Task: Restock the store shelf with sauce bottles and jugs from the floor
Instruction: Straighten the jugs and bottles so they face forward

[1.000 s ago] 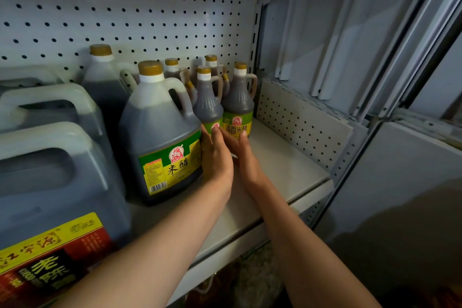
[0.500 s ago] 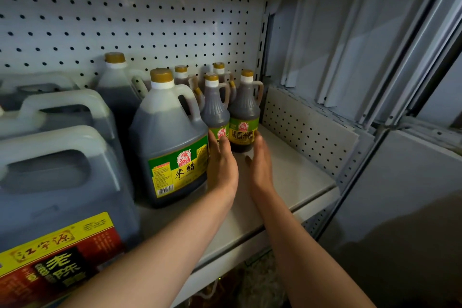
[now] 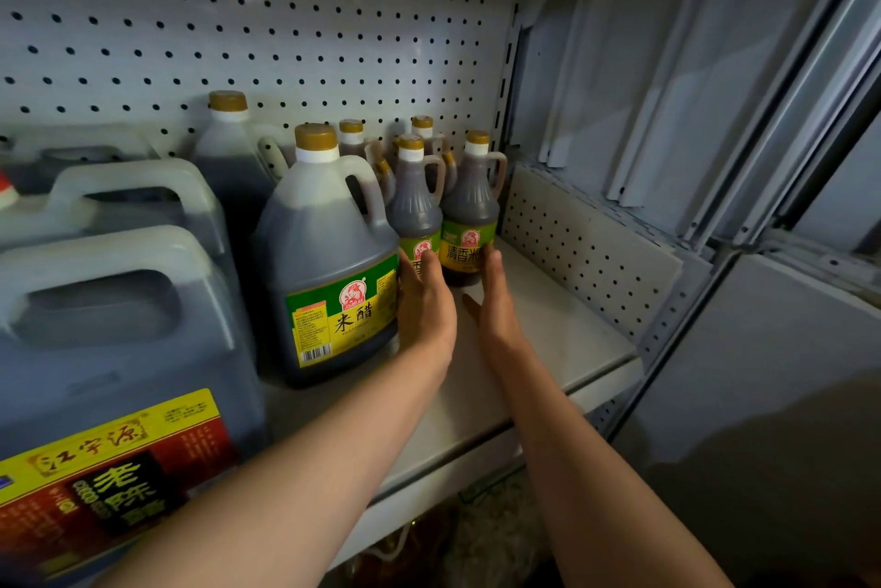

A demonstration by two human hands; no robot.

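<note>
**Hands nudging two small bottles back; tip risk**

Left hand (image 3: 425,301) is pressing flat, straight fingers on the left small bottle (image 3: 415,210); right hand (image 3: 496,301), also flat, is touching the right small bottle (image 3: 469,206). Both are standing upright far back on the shelf (image 3: 562,330), long axis vertical, handles facing right. Pushing low could be toppling them into the bottles behind or the vinegar jug (image 3: 329,263).

Dark sauce bottles and jugs on the shelf (image 3: 562,339)

Two slim bottles (image 3: 469,206) with gold caps and green labels were stood upright at the back, just beside a large handled jug (image 3: 329,263); bigger jugs (image 3: 119,325) were placed at left.
</note>
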